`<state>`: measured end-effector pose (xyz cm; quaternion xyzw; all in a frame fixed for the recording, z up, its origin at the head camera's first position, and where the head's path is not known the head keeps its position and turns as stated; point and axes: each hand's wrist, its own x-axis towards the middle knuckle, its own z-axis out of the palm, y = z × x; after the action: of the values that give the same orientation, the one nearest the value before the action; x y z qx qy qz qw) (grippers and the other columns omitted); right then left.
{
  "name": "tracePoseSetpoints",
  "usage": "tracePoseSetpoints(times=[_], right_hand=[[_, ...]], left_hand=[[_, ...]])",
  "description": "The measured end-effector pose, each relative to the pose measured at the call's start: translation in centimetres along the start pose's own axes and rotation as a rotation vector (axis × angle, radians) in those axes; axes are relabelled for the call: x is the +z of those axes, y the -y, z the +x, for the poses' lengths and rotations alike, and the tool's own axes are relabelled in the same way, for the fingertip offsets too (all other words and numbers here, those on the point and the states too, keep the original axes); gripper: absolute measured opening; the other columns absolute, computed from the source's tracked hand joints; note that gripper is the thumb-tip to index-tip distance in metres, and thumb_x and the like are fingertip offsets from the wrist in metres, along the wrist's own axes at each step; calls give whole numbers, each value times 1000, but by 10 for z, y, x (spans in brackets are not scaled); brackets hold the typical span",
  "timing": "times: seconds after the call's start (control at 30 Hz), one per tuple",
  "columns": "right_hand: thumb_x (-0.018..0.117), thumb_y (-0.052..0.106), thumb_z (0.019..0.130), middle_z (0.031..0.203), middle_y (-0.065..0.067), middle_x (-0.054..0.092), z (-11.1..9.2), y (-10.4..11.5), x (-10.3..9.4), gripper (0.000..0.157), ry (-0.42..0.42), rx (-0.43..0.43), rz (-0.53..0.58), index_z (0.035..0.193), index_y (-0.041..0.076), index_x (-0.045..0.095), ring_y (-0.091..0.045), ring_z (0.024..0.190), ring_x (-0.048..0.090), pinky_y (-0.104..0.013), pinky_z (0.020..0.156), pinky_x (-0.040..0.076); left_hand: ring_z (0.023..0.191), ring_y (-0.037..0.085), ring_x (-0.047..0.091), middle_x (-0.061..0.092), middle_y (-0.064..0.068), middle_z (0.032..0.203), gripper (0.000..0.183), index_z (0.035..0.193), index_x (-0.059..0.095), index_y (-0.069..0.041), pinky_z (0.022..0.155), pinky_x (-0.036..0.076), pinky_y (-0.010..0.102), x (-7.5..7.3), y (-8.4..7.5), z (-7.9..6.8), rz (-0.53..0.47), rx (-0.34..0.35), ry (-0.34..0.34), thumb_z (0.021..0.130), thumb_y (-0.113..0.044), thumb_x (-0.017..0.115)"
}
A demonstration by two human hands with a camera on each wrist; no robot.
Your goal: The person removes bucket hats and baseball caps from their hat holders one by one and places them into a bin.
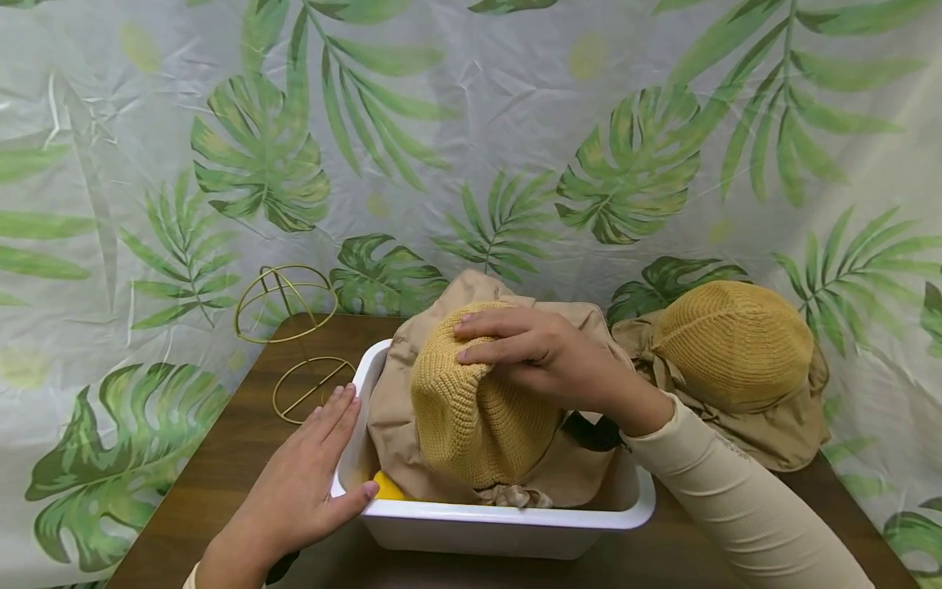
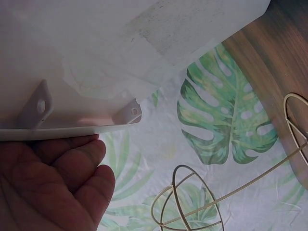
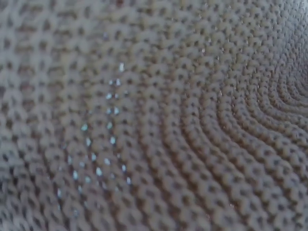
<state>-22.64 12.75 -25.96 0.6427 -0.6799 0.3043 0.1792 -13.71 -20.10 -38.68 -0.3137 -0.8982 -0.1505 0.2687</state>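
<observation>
Pushing too hard with your right hand (image 1: 555,360), its fingers nearly straight, could squash the yellow knit hat (image 1: 452,409) poking up from the white tub (image 1: 508,515), or tip it if your left hand (image 1: 302,478), straight-fingered against it, slips.

And filling the whole backdrop, a pale, glossy sheet (image 1: 508,114) is hanging behind the desk (image 1: 228,458), its creases catching the light up on the left! Big split leaves (image 1: 261,155) are sprawling across it in green, palm fronds (image 1: 839,20) are arching down from the top, and faint yellow spots (image 1: 140,47) are showing in between. Over on the right, a soft, warmer glow is washing the fabric. Down below, the desk is showing off dark brown wood grain, its far left corner rounding off, the leafy print pressing close around both its sides.
</observation>
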Motion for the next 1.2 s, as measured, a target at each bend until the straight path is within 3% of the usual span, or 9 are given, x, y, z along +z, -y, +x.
tracePoseSetpoints(times=[0.23, 0.43, 0.57, 0.7, 0.8, 0.9, 1.03, 1.2], right_hand=[[69, -4, 88, 132, -14, 62, -10, -5, 21, 36, 149, 62, 42, 121, 8, 72, -30, 127, 54, -43, 106, 43], [71, 4, 90, 133, -14, 61, -14, -9, 33, 32, 247, 39, 28, 122, 8, 72, -28, 128, 54, -40, 106, 43], [68, 20, 95, 142, -14, 54, -16, -6, 38, 37, 411, 87, -5, 131, 10, 67, -28, 136, 46, -40, 111, 37], [59, 37, 99, 154, -12, 41, -18, -2, 40, 51, 606, 189, -35, 143, 12, 55, -27, 145, 32, -41, 116, 28], [56, 45, 99, 158, -10, 34, -19, 1, 42, 60, 684, 228, -67, 149, 13, 48, -24, 147, 26, -40, 118, 24], [56, 49, 98, 157, -11, 36, -18, 5, 38, 63, 668, 197, -105, 148, 12, 49, -23, 146, 29, -40, 117, 26], [56, 48, 98, 150, -12, 46, -12, 13, 20, 59, 567, 111, -171, 143, 10, 55, -26, 140, 40, -43, 112, 36], [50, 51, 100, 145, -13, 51, -8, 13, -7, 58, 436, 83, -272, 139, 9, 58, -29, 136, 45, -49, 107, 41]], left_hand=[[135, 40, 43, 41, 25, 150, 87, 140, 47, 12, 118, 10, 24, 0, 0, -1, -4, -10, 2, 91, -60, 55], [136, 40, 42, 40, 25, 151, 88, 141, 46, 12, 118, 9, 24, -1, 0, -1, -4, -12, 2, 91, -60, 54], [135, 41, 42, 40, 25, 151, 87, 141, 46, 12, 118, 7, 22, -1, 0, -1, -11, -11, 1, 90, -59, 57], [136, 41, 42, 40, 25, 151, 87, 140, 47, 12, 118, 7, 21, -1, 1, 0, -16, -14, 0, 88, -56, 61], [136, 41, 42, 41, 25, 150, 86, 140, 48, 12, 118, 7, 21, -1, 1, 1, -18, -12, -2, 88, -56, 61], [136, 41, 42, 41, 25, 150, 87, 140, 47, 12, 117, 7, 21, -1, 0, 0, -19, -7, -5, 89, -58, 58], [136, 40, 42, 41, 26, 150, 87, 140, 46, 13, 118, 8, 22, 0, 0, 0, -25, 2, -7, 91, -58, 56], [136, 41, 42, 41, 26, 150, 87, 140, 46, 13, 118, 8, 22, 0, -1, 0, -26, -4, -5, 91, -59, 55]])
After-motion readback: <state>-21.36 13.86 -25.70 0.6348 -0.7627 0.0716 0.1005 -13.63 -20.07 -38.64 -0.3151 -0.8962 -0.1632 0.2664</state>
